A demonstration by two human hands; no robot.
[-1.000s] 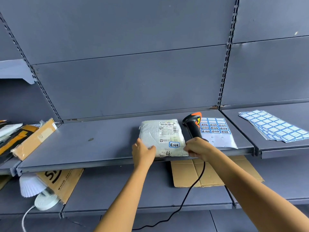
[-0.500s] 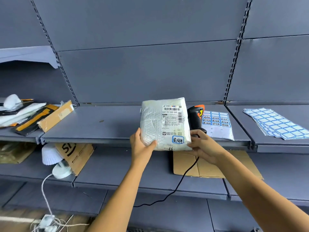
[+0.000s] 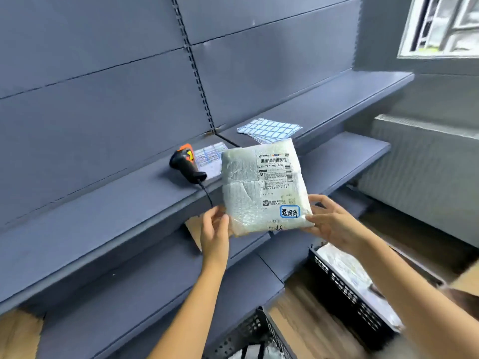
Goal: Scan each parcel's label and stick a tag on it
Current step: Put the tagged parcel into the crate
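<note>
The parcel [image 3: 259, 187] is held in the air by both hands, in front of the shelf [image 3: 103, 216] and clear of it. Its lower left edge is gripped by the left hand [image 3: 215, 229], with the thumb on the front face and the fingers curled behind. Its lower right corner is pinched by the right hand [image 3: 334, 224], thumb on the front, fingers spread behind the wrapping. The parcel is held nearly upright, printed face towards the camera.

A label [image 3: 274, 174] with barcodes is seen on the upper right of that face, and a blue-edged tag [image 3: 289, 211] with handwriting is stuck just beside the right thumb.

Above and beyond the left hand a scanner [image 3: 186, 163] — black with an orange head — is laid on the shelf. Its cable [image 3: 207, 195] is led over the shelf edge towards the left fingertips. A tag sheet [image 3: 210, 155] is seen just past the scanner, partly hidden by the parcel. A stack [image 3: 269, 129] of such sheets is laid farther off, above both hands.

Below the right forearm a black crate [image 3: 344, 288] is seen, with pale packets [image 3: 342, 265] in it. A second crate [image 3: 254, 330] is seen between the two forearms.
</note>
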